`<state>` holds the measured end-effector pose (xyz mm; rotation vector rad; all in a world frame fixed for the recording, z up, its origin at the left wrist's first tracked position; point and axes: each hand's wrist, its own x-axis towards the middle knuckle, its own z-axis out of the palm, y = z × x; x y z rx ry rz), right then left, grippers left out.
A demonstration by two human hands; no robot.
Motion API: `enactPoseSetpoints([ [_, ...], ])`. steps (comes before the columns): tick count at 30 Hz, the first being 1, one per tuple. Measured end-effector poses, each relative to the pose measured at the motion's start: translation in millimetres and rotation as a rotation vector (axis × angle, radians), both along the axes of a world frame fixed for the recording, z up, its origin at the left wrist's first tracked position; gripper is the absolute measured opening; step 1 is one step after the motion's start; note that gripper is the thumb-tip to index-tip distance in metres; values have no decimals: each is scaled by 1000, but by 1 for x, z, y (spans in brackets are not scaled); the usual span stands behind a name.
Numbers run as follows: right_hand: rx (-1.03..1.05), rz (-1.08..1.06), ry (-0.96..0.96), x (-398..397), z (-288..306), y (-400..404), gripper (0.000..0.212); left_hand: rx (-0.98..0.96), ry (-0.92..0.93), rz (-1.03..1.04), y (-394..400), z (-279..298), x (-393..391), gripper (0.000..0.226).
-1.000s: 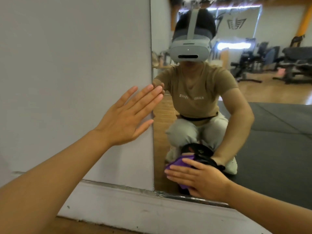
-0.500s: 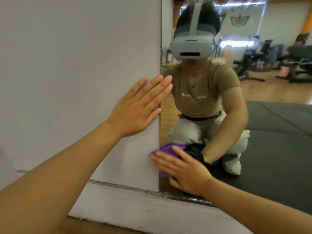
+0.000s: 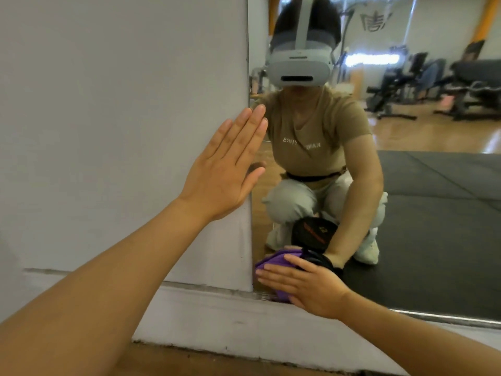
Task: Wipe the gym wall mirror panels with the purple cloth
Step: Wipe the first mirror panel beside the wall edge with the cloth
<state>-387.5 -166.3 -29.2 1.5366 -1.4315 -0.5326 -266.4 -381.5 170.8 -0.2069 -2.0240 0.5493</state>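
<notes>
The wall mirror panel [image 3: 423, 240] fills the right half of the view, its left edge meeting a grey wall. My right hand [image 3: 303, 287] lies flat with straight fingers on the purple cloth [image 3: 273, 261], pressing it against the mirror's bottom left corner. Most of the cloth is hidden under the hand. My left hand [image 3: 225, 169] rests flat and open on the grey wall, fingertips reaching the mirror's edge.
A grey wall [image 3: 108, 118] takes up the left half, with a white baseboard ledge [image 3: 217, 321] below it and wooden floor underneath. The mirror reflects a crouching person, black floor mats and gym machines.
My right hand has slid the cloth down to the mirror's bottom left corner. The view has shifted closer, and my left hand stays flat on the wall.
</notes>
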Motion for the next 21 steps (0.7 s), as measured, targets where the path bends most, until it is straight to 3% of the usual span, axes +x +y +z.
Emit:
enactPoseSetpoints([
  [7,-572,-14,-84,-11,167,21,63,49,22,-47,-1,-5,-6,63],
  [10,-756,-36,-79,-14,200,25,62,111,49,-62,6,-9,-10,63],
  [15,-762,-59,-136,-10,143,23,67,206,105,-41,23,-18,-15,65],
  [21,-361,-140,-12,-17,12,53,78,237,170,46,37,-29,-21,64],
])
